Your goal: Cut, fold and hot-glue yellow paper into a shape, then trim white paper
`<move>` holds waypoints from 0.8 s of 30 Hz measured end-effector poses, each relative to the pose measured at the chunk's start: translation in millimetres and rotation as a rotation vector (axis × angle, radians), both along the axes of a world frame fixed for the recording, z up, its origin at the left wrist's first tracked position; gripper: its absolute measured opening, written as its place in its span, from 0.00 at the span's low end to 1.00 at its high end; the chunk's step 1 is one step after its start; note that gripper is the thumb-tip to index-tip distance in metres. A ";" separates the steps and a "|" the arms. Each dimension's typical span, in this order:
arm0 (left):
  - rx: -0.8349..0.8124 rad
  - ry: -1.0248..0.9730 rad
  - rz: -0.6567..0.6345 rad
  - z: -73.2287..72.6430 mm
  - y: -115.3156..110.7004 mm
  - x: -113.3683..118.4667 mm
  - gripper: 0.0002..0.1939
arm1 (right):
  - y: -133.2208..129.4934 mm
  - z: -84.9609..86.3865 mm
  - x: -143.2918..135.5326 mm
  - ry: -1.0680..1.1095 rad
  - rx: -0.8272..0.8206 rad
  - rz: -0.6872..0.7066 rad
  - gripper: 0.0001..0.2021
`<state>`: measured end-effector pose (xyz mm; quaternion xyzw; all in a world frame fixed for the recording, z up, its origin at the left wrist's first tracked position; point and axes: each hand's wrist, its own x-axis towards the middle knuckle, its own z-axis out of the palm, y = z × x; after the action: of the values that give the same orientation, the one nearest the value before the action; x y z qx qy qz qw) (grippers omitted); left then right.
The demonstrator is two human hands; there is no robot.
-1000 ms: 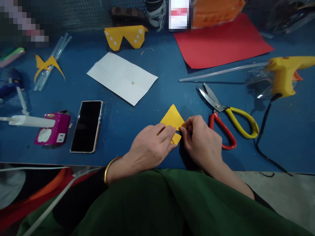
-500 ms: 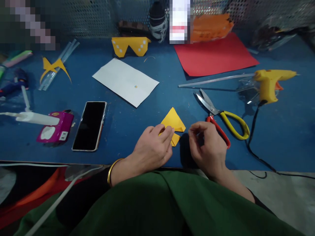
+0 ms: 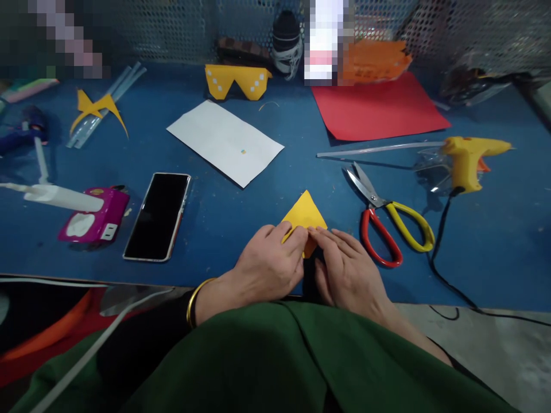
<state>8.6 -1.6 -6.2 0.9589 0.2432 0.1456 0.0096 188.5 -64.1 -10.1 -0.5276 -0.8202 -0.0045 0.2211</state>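
Note:
A piece of folded yellow paper [image 3: 305,211] lies on the blue table in front of me, one corner pointing away. My left hand [image 3: 273,255] is closed on its left side, fingers bent over the paper and pressing it down. From the right, my right hand [image 3: 346,261] lays its stretched fingers on the fold at the right edge, fingertips close to those of my left. Its thumb sits lower, away from the paper. Both hands hide the lower part of the sheet. Scissors [image 3: 374,198] with one red and one yellow handle lie partly spread just right of my right hand.
Left of my hands are a phone [image 3: 158,217] and a magenta device [image 3: 97,215] with a white bottle across it. Beyond lie white paper [image 3: 224,143], a yellow paper mask shape [image 3: 236,83] and red paper [image 3: 379,112]. A yellow glue gun [image 3: 467,160] trails its cable at right.
My right hand has moved left from beside the scissors onto the yellow paper, its curled fingers now stretched out. The flap on the paper's right side now lies under the fingers. My view has shifted slightly.

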 end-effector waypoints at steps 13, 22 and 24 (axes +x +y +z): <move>0.021 0.044 0.022 3.4 -0.7 2.7 0.19 | -4.7 -1.3 9.3 -0.041 0.081 -0.068 0.16; 0.004 0.054 0.041 2.7 -3.7 1.3 0.21 | -8.8 -0.4 8.8 -0.089 0.094 -0.075 0.17; 0.013 0.032 0.045 1.5 -5.1 0.4 0.21 | -8.6 -0.4 7.8 -0.126 0.120 -0.075 0.17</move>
<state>9.0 -6.7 -4.7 0.9554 0.2639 0.1323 -0.0038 196.3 -72.7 -10.5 -0.5424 -0.8104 -0.0953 0.1998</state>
